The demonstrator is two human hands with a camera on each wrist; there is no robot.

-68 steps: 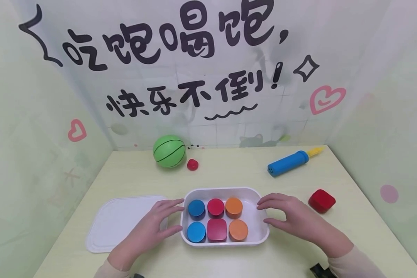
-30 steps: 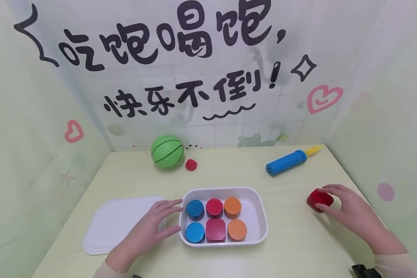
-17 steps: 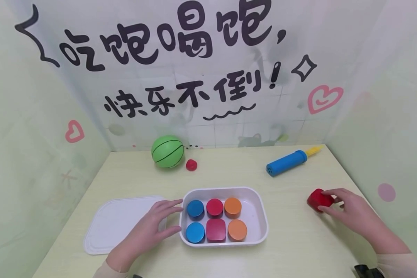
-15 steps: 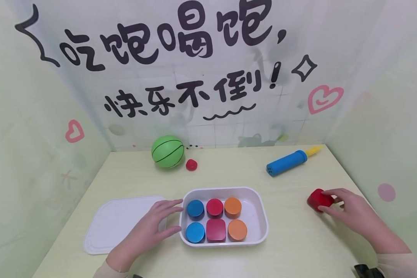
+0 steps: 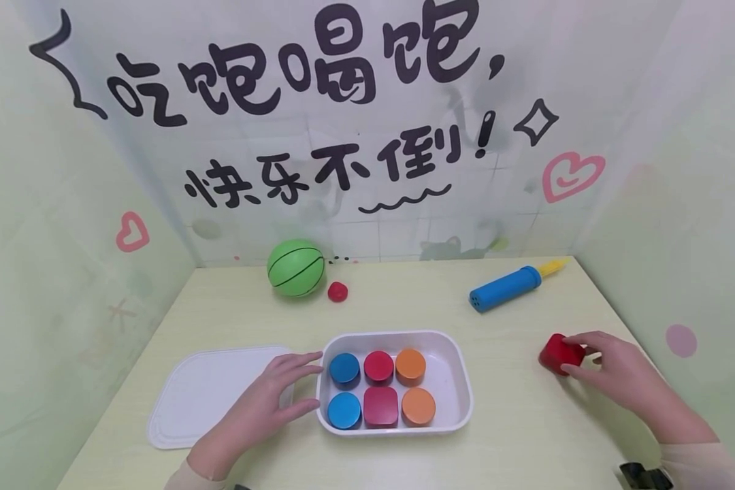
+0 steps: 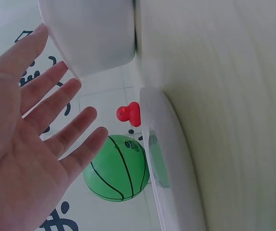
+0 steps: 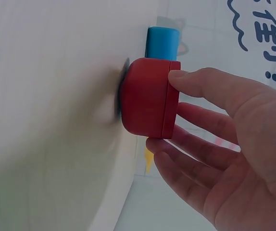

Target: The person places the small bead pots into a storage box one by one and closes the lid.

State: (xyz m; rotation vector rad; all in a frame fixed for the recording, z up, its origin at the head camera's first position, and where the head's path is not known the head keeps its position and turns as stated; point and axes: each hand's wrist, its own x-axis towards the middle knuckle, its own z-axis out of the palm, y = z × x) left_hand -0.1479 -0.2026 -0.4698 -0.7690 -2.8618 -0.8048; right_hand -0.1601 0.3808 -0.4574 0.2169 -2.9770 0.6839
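My right hand (image 5: 618, 364) pinches a small red rounded-square box (image 5: 560, 354) between thumb and fingertips, at the right of the table. In the right wrist view, a lid seam runs round this red box (image 7: 147, 98), and its base is close over the tabletop, above a shadow. My left hand (image 5: 269, 395) has its fingers spread, fingertips right at the left rim of a white tray (image 5: 456, 388). Inside the tray stand two blue round pieces (image 5: 344, 410), two orange round pieces (image 5: 418, 406), a red round piece (image 5: 378, 367) and a crimson square piece (image 5: 381, 407).
Partly behind my left hand lies a flat white lid (image 5: 208, 401). Farther back are a green ball (image 5: 296, 268), a small red knob-shaped piece (image 5: 337, 292) and a blue hand pump (image 5: 505, 289) with a yellow nozzle. Printed curtains enclose the table at the back and sides.
My right hand has gone from the tray's right end to the red box and taken hold of it. The box has just tilted and shifted slightly left. My left hand stays at the tray.
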